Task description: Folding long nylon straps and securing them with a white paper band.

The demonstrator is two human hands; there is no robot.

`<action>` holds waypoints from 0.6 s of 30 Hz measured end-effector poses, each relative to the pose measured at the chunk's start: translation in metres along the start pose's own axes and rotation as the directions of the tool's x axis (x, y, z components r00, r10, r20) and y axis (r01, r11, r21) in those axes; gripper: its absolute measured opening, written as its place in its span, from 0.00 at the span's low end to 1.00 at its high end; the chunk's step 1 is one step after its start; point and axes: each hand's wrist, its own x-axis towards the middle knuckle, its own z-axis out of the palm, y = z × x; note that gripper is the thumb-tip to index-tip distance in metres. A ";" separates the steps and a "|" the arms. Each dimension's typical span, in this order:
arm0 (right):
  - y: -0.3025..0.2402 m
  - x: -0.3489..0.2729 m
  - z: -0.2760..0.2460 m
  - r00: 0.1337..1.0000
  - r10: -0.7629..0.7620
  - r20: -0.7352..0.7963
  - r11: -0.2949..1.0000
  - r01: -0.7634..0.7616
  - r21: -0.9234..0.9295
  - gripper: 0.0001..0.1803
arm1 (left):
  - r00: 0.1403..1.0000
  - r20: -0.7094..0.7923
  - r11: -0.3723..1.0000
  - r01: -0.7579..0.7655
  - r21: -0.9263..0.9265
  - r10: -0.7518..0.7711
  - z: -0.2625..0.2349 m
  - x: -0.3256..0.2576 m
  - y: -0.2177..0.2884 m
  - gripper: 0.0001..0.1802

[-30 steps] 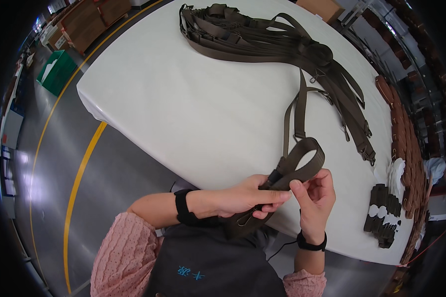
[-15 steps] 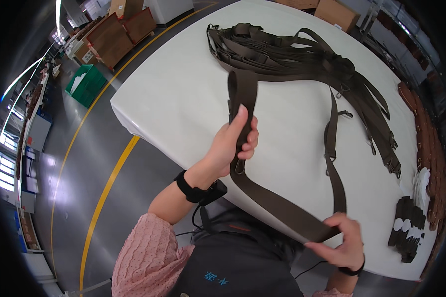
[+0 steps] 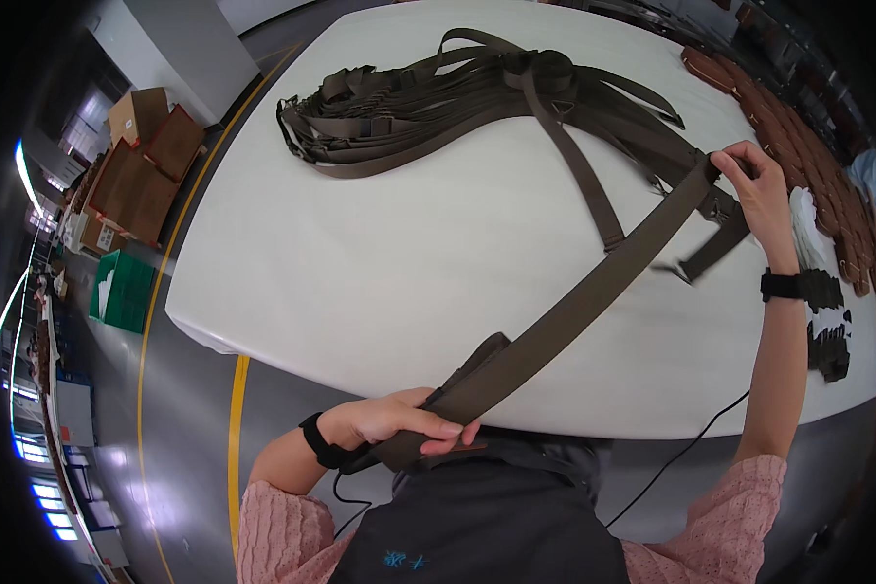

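Observation:
A dark olive webbing strap (image 3: pixel 565 316) stretches diagonally between my two hands over the white table. My left hand (image 3: pixel 399 425) is closed round its near end at the table's front edge, with the thumb on top. At the far right, my right hand (image 3: pixel 752 175) pinches the other end between thumb and fingers. A short strap piece with a metal clip hangs below that hand. Behind lies a bundle of similar straps (image 3: pixel 409 127) with buckles and hooks, gathered at a knot-like bunch (image 3: pixel 547 78). One loose strap from it reaches toward the stretched one.
The white table (image 3: pixel 360 263) fills the middle. Brown quilted-looking pieces (image 3: pixel 779 127) and dark bundles with white bands (image 3: pixel 827 341) line its right edge. On the floor at left stand a green crate (image 3: pixel 124 292) and cardboard boxes (image 3: pixel 127 175). A black cable (image 3: pixel 676 467) hangs at the front.
My right hand has moved far up and right with the strap end. My left hand has come down toward the table's front edge. The strap is now drawn out straight; the view has shifted.

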 end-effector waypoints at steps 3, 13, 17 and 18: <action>0.015 0.001 0.008 0.998 0.022 0.062 0.995 -0.016 -0.095 0.20 | 0.994 0.091 0.993 0.065 -0.097 -0.057 0.000 -0.011 0.002 0.17; 0.031 -0.062 0.120 0.751 -0.140 0.645 0.982 0.025 0.185 0.23 | 0.949 0.126 0.888 0.216 0.406 -0.288 0.000 0.005 -0.015 0.18; 0.016 -0.030 0.124 0.494 0.330 0.804 0.845 -0.534 -0.019 0.29 | 0.941 0.126 0.862 0.227 0.454 -0.314 0.005 0.004 -0.014 0.19; 0.036 -0.023 0.121 0.661 0.414 0.626 0.904 -0.381 -0.195 0.30 | 0.949 0.106 0.895 0.239 0.376 -0.298 0.006 0.004 -0.012 0.19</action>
